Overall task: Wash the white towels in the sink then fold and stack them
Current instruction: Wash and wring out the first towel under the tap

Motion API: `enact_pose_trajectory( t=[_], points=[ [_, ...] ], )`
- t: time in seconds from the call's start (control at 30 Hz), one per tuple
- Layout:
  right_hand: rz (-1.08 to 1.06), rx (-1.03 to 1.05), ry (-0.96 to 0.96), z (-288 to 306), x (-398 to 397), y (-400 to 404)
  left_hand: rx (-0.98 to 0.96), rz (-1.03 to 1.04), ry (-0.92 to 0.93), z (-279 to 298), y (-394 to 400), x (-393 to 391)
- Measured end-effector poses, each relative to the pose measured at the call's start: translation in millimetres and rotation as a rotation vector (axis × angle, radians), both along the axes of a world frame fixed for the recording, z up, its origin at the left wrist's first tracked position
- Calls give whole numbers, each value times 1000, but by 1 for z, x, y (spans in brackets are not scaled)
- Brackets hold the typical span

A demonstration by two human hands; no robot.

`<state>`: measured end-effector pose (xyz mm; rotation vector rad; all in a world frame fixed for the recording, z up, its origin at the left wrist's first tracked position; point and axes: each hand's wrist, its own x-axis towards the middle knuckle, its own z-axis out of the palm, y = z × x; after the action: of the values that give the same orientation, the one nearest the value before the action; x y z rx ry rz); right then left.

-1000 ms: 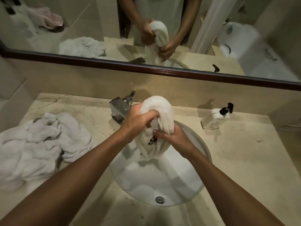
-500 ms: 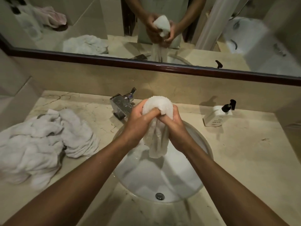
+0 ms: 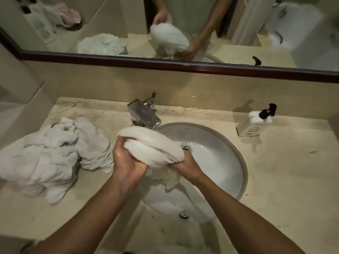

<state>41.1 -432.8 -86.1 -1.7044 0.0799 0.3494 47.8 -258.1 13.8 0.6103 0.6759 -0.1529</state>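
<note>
Wringing stage: towel's now bunched sideways over the sink

Half a second back the white towel (image 3: 152, 145) hung down from a tight ball; now it's twisted out level between both fists. Left hand (image 3: 128, 160) clenches one end, right hand (image 3: 185, 162) the other, above the sink (image 3: 229, 162) just below the faucet (image 3: 145, 116). Looks like squeezing-out, so folding's next-ish. The pile of towels (image 3: 51, 154) on the counter (image 3: 284, 180) waits.
</note>
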Motion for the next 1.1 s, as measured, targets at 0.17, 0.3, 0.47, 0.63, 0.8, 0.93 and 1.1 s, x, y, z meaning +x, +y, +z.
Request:
enact_pose_trajectory(
  t=[0.17, 0.3, 0.47, 0.63, 0.8, 0.93, 1.1],
  points=[
    [245, -49, 54, 19, 24, -18, 232, -351, 294, -47, 19, -22],
    [434, -115, 160, 51, 49, -11, 1067, -884, 30, -70, 8, -29],
    [454, -24, 365, 67, 73, -17, 1028, -1065, -583, -65, -1, 13],
    [394, 139, 629, 68, 89, -27, 818, -854, -485, -87, -16, 38],
    [9, 471, 728, 28, 73, -28, 683, -761, -151, -108, -20, 48],
    [-115, 547, 697, 0, 71, -20, 535, -618, 70, -127, -20, 72],
    [-30, 133, 676, -12, 82, -3, 163, -597, 136, -146, -10, 87]
  ],
)
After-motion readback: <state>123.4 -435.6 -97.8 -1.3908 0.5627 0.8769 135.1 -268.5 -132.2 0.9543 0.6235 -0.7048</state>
